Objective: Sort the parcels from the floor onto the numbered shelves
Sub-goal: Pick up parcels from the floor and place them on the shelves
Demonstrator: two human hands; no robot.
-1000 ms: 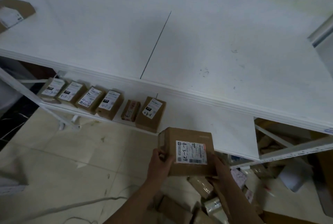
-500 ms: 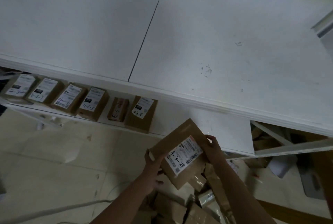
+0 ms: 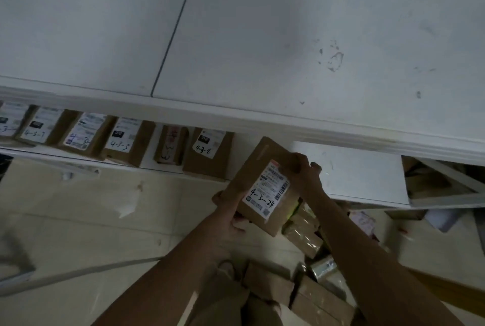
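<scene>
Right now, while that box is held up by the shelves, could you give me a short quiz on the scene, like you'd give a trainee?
1. True or false: the left hand and the right hand both hold the box.
2. Which number is handwritten on its label? A) 4-3-24 B) 4-3-8 C) 2-1-5
3. Fill in: the row of boxes on the lower shelf lies to the held box's ___ in the picture.
Key: 1 true; 2 A; 3 left.
</scene>
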